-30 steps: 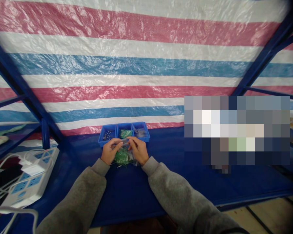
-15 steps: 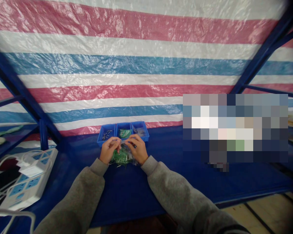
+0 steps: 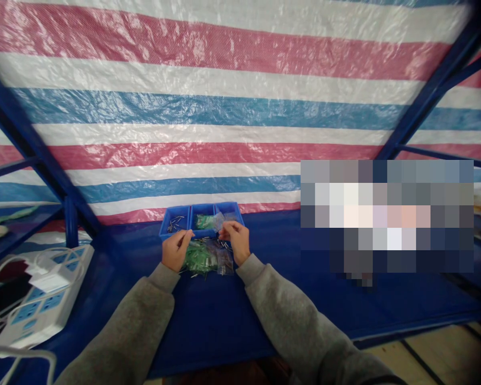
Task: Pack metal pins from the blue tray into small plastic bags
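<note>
My left hand [image 3: 175, 251] is closed in a pinch just in front of the blue three-part tray [image 3: 163, 232]; whatever lies between its fingertips is too small to make out. At the tray's right side, my right hand [image 3: 236, 241] pinches a small clear plastic bag [image 3: 219, 219], which overlaps the divider between the middle and right compartments. Between the hands, a pile of small green packets [image 3: 200, 258] lies on the table, with clear bags [image 3: 225, 262] at its right edge. Short metal pins [image 3: 176, 223] are in the tray's left compartment, and green pieces [image 3: 204, 221] in the middle one.
The blue table [image 3: 216, 321] stretches out on both sides. At the left stands a white power strip [image 3: 60, 305] with a plugged-in adapter [image 3: 50, 275] and loose cables. A striped plastic sheet [image 3: 192, 155] hangs behind, between blue frame posts [image 3: 44, 144]. A blurred patch covers the right side.
My hands have moved apart from where they met over the pile. The left hand went slightly down and left, the right hand to the right, uncovering more of the pile.
</note>
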The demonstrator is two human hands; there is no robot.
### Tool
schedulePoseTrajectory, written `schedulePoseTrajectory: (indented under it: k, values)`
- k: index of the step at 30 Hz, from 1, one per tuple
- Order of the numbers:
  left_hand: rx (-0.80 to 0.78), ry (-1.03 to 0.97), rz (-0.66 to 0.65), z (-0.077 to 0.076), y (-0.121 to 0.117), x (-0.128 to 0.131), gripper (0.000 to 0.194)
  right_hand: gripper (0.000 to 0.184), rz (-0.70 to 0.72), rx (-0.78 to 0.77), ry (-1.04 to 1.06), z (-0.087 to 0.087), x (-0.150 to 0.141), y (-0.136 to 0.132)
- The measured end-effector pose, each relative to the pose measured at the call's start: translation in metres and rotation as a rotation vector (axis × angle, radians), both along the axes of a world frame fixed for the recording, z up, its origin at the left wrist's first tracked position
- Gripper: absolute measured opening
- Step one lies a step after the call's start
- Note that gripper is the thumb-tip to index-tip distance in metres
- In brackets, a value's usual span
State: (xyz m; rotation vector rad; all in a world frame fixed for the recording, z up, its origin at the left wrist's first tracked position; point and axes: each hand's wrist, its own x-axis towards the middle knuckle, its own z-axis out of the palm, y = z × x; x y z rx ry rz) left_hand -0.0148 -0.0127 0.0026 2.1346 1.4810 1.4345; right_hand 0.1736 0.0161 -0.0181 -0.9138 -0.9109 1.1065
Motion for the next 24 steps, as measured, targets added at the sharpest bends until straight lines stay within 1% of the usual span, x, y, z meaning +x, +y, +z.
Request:
schedulePoseTrajectory:
  k: [3,6,8,11,13,15,18,21,24]
  values:
    - [0.027,0.053,0.009,-0.001,-0.001,0.001,0.029,0.032,0.025,-0.023,0.087,0.003,0.003,0.001]
    - [0.054,0.081,0.006,-0.002,0.000,0.002,0.029,0.039,0.031,0.002,0.023,0.003,0.002,0.000]
    - [0.069,0.093,0.009,-0.002,0.000,0.002,0.029,0.037,0.005,0.045,-0.131,0.002,0.000,-0.002]
    - [0.102,0.102,0.022,-0.001,0.001,0.001,0.026,0.023,-0.046,0.185,-0.518,0.002,-0.002,-0.008]
    - [0.116,0.104,0.026,0.000,0.001,0.000,0.024,0.012,-0.023,0.316,-0.796,0.003,-0.003,-0.012]
    - [0.115,0.101,0.027,0.001,0.001,-0.001,0.021,0.006,0.019,0.405,-0.974,0.005,-0.004,-0.016]
    - [0.101,0.086,0.029,0.002,0.002,-0.002,0.019,0.004,0.091,0.467,-1.119,0.006,-0.005,-0.020]
    - [0.080,0.069,0.021,0.002,0.002,-0.004,0.019,0.013,0.160,0.506,-1.190,0.006,-0.006,-0.022]
    - [0.070,0.066,0.021,0.001,0.003,-0.005,0.019,0.023,0.196,0.574,-1.242,0.008,-0.006,-0.025]
